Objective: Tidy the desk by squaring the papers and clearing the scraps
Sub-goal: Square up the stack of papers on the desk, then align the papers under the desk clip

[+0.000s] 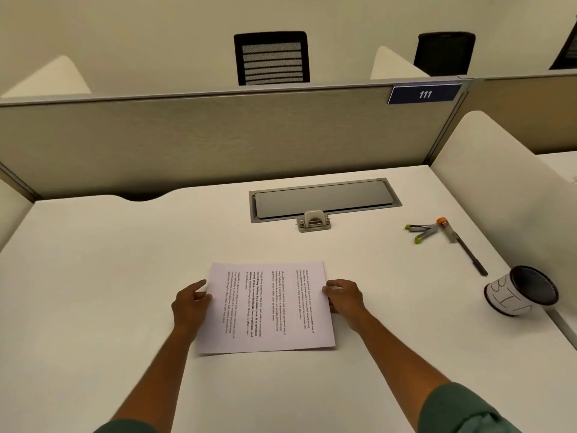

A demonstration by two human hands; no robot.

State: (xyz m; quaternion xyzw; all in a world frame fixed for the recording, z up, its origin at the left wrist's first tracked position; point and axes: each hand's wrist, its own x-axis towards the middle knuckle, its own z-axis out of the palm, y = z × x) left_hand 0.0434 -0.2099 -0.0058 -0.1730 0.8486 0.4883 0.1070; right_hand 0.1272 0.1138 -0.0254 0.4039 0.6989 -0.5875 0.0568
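The papers (268, 307), thin, floppy and probably slidey on the bench (93, 276), are pinched at both side edges by the left hand (189, 304) and right hand (343, 300).

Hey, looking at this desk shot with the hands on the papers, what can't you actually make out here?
Head view, the only one:
- Papers: the print is too small to read; the sheet count is hidden by the top page.
- Left hand and right hand: fingertips at the edges, grip under the paper hidden.
- Cup, lying on its side: dark inside, contents unclear.
- Small tools by the pen: too small to identify.
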